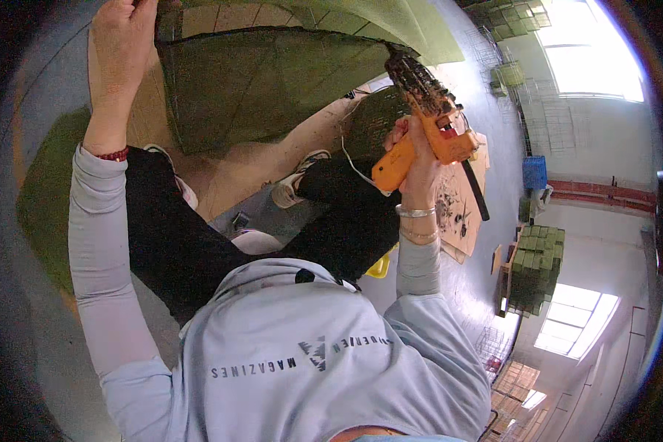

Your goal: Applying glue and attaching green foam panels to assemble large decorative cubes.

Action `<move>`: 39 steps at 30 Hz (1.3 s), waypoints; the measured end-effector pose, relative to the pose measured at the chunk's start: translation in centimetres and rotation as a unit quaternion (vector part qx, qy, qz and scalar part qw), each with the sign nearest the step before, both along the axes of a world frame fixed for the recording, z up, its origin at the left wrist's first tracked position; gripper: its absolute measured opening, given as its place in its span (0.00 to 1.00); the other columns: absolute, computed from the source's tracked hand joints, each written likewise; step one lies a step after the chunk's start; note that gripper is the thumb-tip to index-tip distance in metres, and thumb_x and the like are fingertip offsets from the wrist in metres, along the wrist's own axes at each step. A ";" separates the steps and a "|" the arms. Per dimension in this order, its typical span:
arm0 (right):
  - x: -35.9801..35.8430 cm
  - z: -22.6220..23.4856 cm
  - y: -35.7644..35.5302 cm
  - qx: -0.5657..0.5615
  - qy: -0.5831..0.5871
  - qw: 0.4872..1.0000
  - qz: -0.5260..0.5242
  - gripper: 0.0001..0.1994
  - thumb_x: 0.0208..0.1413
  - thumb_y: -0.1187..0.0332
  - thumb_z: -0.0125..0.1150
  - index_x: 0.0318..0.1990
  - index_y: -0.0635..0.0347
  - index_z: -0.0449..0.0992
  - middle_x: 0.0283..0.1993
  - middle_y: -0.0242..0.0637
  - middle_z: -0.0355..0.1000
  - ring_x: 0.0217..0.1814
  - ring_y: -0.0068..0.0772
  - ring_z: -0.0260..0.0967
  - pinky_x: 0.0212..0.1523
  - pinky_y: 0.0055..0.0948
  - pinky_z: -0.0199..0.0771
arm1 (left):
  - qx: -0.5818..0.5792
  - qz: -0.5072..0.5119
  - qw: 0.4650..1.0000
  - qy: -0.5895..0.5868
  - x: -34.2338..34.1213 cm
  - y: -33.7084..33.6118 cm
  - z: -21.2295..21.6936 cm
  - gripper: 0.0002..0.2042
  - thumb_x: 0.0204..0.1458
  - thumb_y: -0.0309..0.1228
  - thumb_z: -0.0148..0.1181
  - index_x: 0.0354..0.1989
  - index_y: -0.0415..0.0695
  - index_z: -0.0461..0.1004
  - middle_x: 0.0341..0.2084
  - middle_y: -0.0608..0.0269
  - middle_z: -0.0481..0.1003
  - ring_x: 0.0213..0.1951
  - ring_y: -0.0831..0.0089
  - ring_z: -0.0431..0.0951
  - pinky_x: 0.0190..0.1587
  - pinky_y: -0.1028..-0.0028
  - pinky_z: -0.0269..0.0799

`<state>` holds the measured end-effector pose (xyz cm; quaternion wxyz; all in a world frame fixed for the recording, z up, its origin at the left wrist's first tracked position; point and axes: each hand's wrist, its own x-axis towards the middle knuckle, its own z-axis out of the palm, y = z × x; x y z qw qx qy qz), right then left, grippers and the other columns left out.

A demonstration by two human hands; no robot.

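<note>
While upper frame edge crops left hand [121, 59], we can't tell what its fingers pinch. Right hand [418, 151] wraps orange glue gun [437, 107] by handle, at right end of green mesh [232, 92]. Dark crust covers nozzle [415, 76]; we can't make out whether tip touches black edging [287, 31]. White cord [353, 163] hard to trace past handle.

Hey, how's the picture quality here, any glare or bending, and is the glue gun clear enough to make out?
Head view: the upper window is blown out to white; the floor at right has a pale sheen; fisheye distortion tilts and curves the room, with the rim fading to black; the orange glue gun in the right hand is readable, its finer details soft.
</note>
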<state>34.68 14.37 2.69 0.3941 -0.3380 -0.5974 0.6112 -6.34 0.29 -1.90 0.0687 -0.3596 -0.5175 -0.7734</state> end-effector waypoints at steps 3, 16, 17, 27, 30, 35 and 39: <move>-0.3 0.4 -0.9 0.003 0.017 1.000 0.021 0.10 0.55 0.64 0.53 0.32 0.63 0.67 0.24 0.32 0.62 0.23 0.24 0.60 0.23 0.22 0.63 | -0.133 0.194 0.961 0.145 6.7 -4.0 5.3 0.14 0.55 0.36 0.50 0.24 0.37 0.69 0.14 0.70 0.63 0.19 0.83 0.59 0.21 0.80 0.55; -1.1 1.2 -2.1 -0.002 0.035 0.999 0.011 0.08 0.54 0.68 0.53 0.37 0.62 0.66 0.27 0.33 0.63 0.24 0.23 0.61 0.23 0.23 0.66 | -0.131 0.131 0.977 0.102 8.8 -1.2 8.0 0.13 0.55 0.35 0.50 0.24 0.38 0.71 0.13 0.70 0.65 0.17 0.84 0.61 0.20 0.81 0.58; -1.3 1.5 -2.5 -0.003 0.037 0.999 0.010 0.08 0.54 0.69 0.53 0.37 0.63 0.66 0.27 0.33 0.63 0.24 0.23 0.61 0.23 0.24 0.66 | -0.119 0.135 0.978 0.102 8.7 -1.1 8.3 0.13 0.55 0.35 0.50 0.25 0.38 0.71 0.13 0.69 0.66 0.17 0.84 0.62 0.20 0.80 0.59; -1.1 0.8 -2.9 0.001 0.055 0.997 0.048 0.08 0.54 0.69 0.53 0.37 0.63 0.66 0.29 0.35 0.64 0.25 0.24 0.61 0.24 0.24 0.66 | -0.107 0.110 0.986 0.064 8.8 -1.3 7.9 0.13 0.55 0.35 0.50 0.25 0.37 0.69 0.13 0.69 0.65 0.18 0.83 0.61 0.21 0.80 0.58; -1.1 0.7 -2.8 -0.026 0.057 0.998 -0.002 0.08 0.54 0.70 0.53 0.37 0.63 0.66 0.29 0.35 0.64 0.26 0.24 0.62 0.24 0.23 0.66 | -0.164 0.170 0.963 0.133 8.8 -1.8 8.0 0.14 0.55 0.35 0.50 0.23 0.37 0.68 0.13 0.70 0.62 0.18 0.82 0.59 0.21 0.79 0.56; -1.2 0.5 -2.6 -0.026 0.056 0.998 0.000 0.07 0.54 0.70 0.52 0.36 0.64 0.66 0.27 0.34 0.63 0.24 0.24 0.61 0.23 0.23 0.65 | -0.121 0.183 0.965 0.141 9.6 -1.4 8.5 0.14 0.55 0.35 0.50 0.22 0.37 0.66 0.13 0.70 0.61 0.19 0.82 0.58 0.22 0.79 0.54; -1.9 1.4 -3.2 -0.026 0.020 0.999 0.020 0.07 0.53 0.70 0.54 0.32 0.65 0.67 0.23 0.33 0.63 0.22 0.24 0.62 0.23 0.23 0.65 | -0.174 0.195 0.955 0.142 8.5 -1.5 8.8 0.14 0.55 0.35 0.50 0.23 0.38 0.67 0.14 0.70 0.62 0.19 0.83 0.58 0.22 0.79 0.54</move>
